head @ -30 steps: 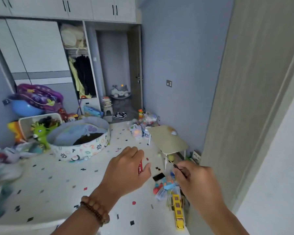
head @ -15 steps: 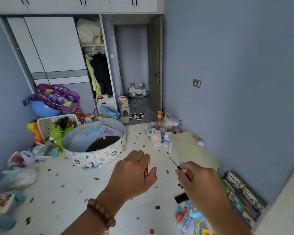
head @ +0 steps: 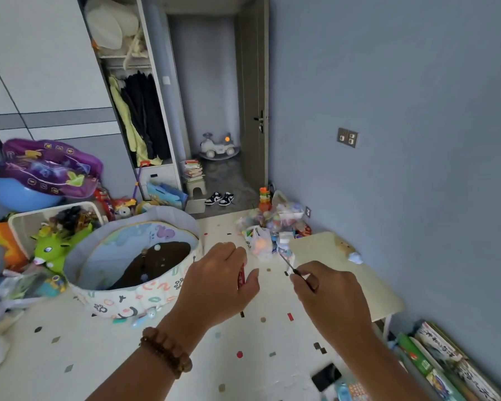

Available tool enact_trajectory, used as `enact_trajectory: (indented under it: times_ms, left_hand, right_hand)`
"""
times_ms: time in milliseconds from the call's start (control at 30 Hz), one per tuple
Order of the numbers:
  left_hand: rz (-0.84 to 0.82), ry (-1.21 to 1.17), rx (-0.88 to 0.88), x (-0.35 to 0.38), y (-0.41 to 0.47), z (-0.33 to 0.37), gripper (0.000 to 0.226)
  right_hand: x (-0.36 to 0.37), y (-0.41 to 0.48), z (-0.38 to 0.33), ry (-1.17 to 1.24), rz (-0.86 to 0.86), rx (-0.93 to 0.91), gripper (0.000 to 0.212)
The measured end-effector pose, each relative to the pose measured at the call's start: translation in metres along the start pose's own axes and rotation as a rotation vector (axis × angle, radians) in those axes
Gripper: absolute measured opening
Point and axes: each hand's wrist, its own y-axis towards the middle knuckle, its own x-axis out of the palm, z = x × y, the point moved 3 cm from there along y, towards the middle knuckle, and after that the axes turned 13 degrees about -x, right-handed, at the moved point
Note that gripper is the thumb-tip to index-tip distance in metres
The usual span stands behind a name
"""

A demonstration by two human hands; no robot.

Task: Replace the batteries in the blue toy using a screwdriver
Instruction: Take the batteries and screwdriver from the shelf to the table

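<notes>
My left hand (head: pixel 217 285) gripped something red (head: pixel 241 278) (batteries, I'd guess); my right hand (head: pixel 333 299) pinched the screwdriver (head: pixel 294 270) tip-outward, ready.

Both arms are raised in front of the body, backs of the hands facing up. The left forearm comes in from 7 o'clock and reaches toward 1 o'clock, with a bead bracelet (head: pixel 167 353) on its wrist. The left hand (head: pixel 217 282) has its fingers curled round a small red object (head: pixel 241 277), thumb out toward 3 o'clock. The right forearm comes in from 5 o'clock. The right hand (head: pixel 330 296) pinches a thin screwdriver (head: pixel 289 266), whose tip points to 10 o'clock. The two hands are near each other but apart.
</notes>
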Motion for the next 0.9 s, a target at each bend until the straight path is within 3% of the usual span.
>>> enact_trajectory:
  times_ms: [233,467,900]
  left_hand:
    - [-0.033,-0.071,0.078,0.077,0.121,-0.059,0.028]
    - [-0.037,-0.126,0.147,0.185,0.244,-0.081,0.027]
    - [-0.197,-0.259,0.396,0.413,0.47,-0.009,0.026]
  right_hand:
    - [0.053,0.125,0.014,-0.056,-0.018,0.11,0.019]
    - [0.099,0.247,0.08,-0.078,0.015,0.21,0.019]
    - [0.124,0.437,0.288,-0.074,0.095,0.509,0.018]
